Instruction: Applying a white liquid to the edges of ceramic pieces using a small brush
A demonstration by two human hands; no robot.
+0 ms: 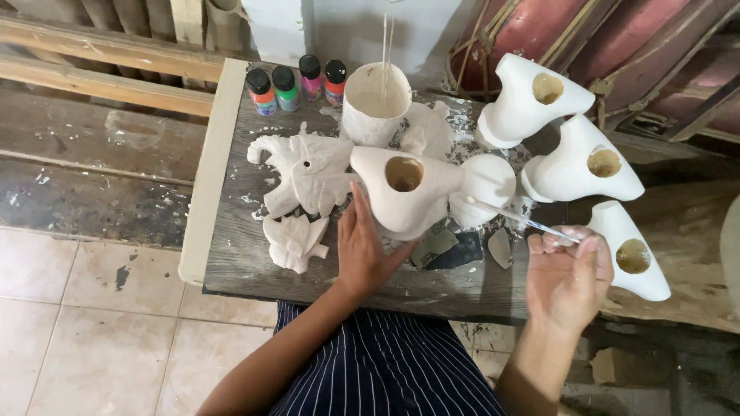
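Note:
My left hand rests flat against the near side of a white plaster figure with a round hole on top, which stands on a dark wooden board. My right hand pinches a thin clear-handled brush, whose tip touches the figure's rounded right part. Three more white hollow figures stand to the right: one far, one middle, one near, just beside my right hand.
A white cup of white liquid stands behind the figure. Several small paint bottles line the board's far edge. Flat white plaster ornaments lie left of my left hand. Dark shards lie near the board's front. Tiled floor is at left.

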